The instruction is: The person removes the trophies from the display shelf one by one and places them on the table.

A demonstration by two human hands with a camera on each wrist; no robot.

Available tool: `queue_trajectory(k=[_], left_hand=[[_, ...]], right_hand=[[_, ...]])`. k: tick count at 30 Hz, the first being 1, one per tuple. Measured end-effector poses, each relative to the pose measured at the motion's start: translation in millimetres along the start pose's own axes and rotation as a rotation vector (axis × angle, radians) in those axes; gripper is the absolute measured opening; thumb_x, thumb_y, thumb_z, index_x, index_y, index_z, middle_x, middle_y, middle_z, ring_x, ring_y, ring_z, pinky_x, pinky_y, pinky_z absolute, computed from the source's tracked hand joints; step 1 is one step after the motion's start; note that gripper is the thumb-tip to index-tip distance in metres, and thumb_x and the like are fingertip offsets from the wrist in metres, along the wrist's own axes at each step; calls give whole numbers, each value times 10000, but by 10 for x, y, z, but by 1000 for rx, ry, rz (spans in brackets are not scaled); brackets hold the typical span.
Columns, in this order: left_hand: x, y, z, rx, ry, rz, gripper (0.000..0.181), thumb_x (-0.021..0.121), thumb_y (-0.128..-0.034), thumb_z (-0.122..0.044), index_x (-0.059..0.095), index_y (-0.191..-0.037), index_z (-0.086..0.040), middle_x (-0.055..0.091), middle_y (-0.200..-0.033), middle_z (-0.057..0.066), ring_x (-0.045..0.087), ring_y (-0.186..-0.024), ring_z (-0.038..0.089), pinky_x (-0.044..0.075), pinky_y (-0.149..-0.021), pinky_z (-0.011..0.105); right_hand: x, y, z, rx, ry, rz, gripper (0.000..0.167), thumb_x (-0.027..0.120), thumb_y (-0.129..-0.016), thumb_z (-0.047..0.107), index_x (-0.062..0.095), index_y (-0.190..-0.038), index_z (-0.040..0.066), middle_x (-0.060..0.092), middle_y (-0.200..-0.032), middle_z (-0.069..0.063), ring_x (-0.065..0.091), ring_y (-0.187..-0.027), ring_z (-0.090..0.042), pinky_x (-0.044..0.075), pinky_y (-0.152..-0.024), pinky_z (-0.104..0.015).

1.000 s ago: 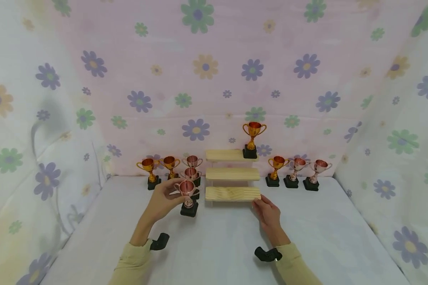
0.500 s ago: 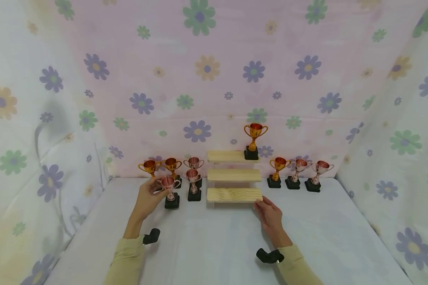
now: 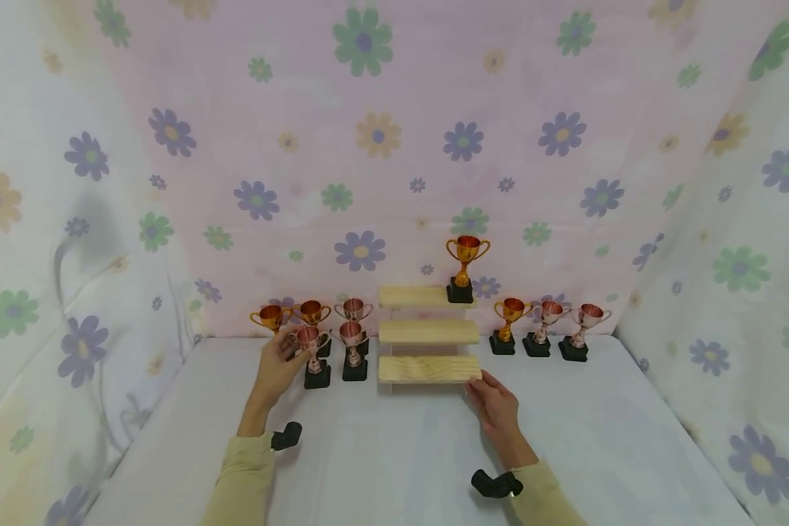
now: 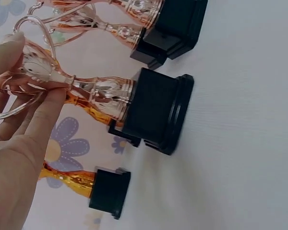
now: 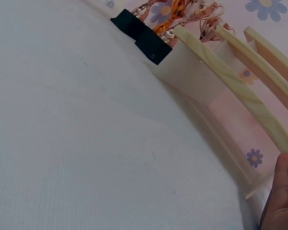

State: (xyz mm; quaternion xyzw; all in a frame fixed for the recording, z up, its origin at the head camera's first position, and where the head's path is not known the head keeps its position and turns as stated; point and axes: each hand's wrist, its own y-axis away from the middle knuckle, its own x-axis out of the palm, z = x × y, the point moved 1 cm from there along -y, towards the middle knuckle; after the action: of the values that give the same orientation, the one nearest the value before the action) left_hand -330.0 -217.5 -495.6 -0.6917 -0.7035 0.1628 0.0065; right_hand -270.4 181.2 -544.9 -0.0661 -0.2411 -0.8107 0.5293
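In the head view my left hand (image 3: 277,372) grips a rose-gold trophy (image 3: 307,338) by its cup. Its black square base (image 4: 158,111) is upright at the table; whether it touches the cloth I cannot tell. Just to the right stands another rose-gold trophy (image 3: 352,351), with one more rose-gold trophy (image 3: 353,308) behind it. Two gold trophies, one at the far left (image 3: 271,317) and one (image 3: 312,312) beside it, are partly hidden by my hand and the held trophy. My right hand (image 3: 495,410) holds the right end of the lowest plank of a three-step wooden display shelf (image 3: 427,369).
One gold trophy (image 3: 462,267) stands on the top step's right end. Right of the shelf, a gold trophy (image 3: 509,325) and two rose-gold trophies (image 3: 546,329) stand in a row. A flowered cloth backdrop (image 3: 394,168) rises behind the white tabletop (image 3: 394,453).
My left hand has carried the rose-gold trophy leftward, away from the shelf, and over the last half second it stays nearly still. My right hand keeps its place on the shelf.
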Motion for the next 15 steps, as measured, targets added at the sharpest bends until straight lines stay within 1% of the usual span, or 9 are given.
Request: queue_trajectory(k=[4, 6, 10, 13, 15], left_hand=[[7, 20, 59, -35, -2, 1, 564, 724, -951, -100, 476, -1455, -49, 578, -1224, 153, 598, -1092, 81, 508, -883, 81], [19, 22, 77, -39, 12, -3, 572, 719, -955, -99, 467, -1466, -51, 569, -1234, 166, 594, -1117, 125, 502, -900, 79], [42, 33, 64, -48, 37, -7, 575, 706, -966, -103, 450, -1478, -44, 560, -1313, 211, 586, -1182, 223, 490, -912, 70], [63, 46, 34, -71, 30, -9, 580, 703, -970, -116, 443, -1486, -53, 559, -1366, 209, 573, -1222, 237, 480, -919, 64], [69, 50, 19, -82, 19, -5, 603, 717, -959, -113, 440, -1492, -63, 557, -1354, 208, 568, -1222, 243, 489, -961, 106]], right_hand=[[-15, 11, -21, -4, 3, 0, 539, 619, -981, 26, 429, -1472, -92, 507, -1425, -238, 682, -935, -70, 584, -881, -210], [-16, 11, -22, -7, -1, -2, 538, 622, -977, 22, 434, -1469, -93, 517, -1408, -232, 683, -931, -68, 584, -880, -209], [-18, 12, -21, -11, -8, -2, 543, 629, -975, 23, 434, -1468, -97, 548, -1364, -209, 685, -919, -61, 586, -876, -208], [-15, 15, -12, -13, -15, -1, 543, 630, -974, 17, 432, -1465, -104, 566, -1341, -198, 685, -914, -60, 587, -872, -208], [-14, 12, -7, -13, -17, -2, 542, 632, -974, 19, 435, -1465, -100, 570, -1337, -189, 685, -915, -61, 588, -870, -208]])
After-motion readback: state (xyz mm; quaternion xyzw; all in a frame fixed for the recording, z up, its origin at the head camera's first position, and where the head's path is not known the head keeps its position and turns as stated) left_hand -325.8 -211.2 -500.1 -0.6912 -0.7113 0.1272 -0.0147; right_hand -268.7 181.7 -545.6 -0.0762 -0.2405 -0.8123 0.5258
